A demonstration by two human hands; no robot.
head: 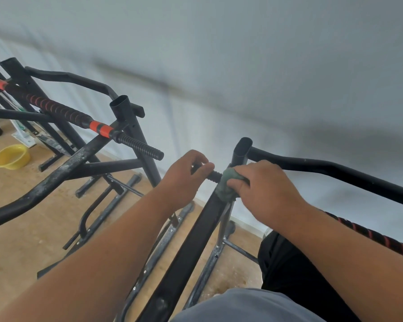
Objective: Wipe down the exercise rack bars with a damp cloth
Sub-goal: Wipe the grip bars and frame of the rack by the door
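1. The left hand point(184, 173) has its grip curled round the black ribbed handle end point(215, 176) of the near exercise rack point(189, 240).
2. The right hand point(263, 184) has its grip bent over a green cloth point(226, 187) and presses it down on the rack.
3. The cloth sits just to the right of the left grip, where the slanted black bar point(172, 275) meets the open-topped upright tube point(242, 151).
4. The cloth is bunched up and wraps partly round that joint. Some of it hangs below the fingers point(236, 182) of the right hand.
5. A short bit of ribbed handle shows between the two hands, so the hands are close but not touching.
6. A curved black bar point(335, 168) runs away to the right from behind the right grip.
7. A red and black striped handle point(382, 238) pokes out below the right arm.
8. A second rack point(79, 145) stands well to the left of the left grip. It has an orange band point(101, 130) on its long padded handle and looks dusty and scuffed.
9. A yellow bowl point(11, 156) sits on the wooden floor point(21, 228), far to the left of both hands.
10. The pale wall point(242, 54) behind looks blurry.
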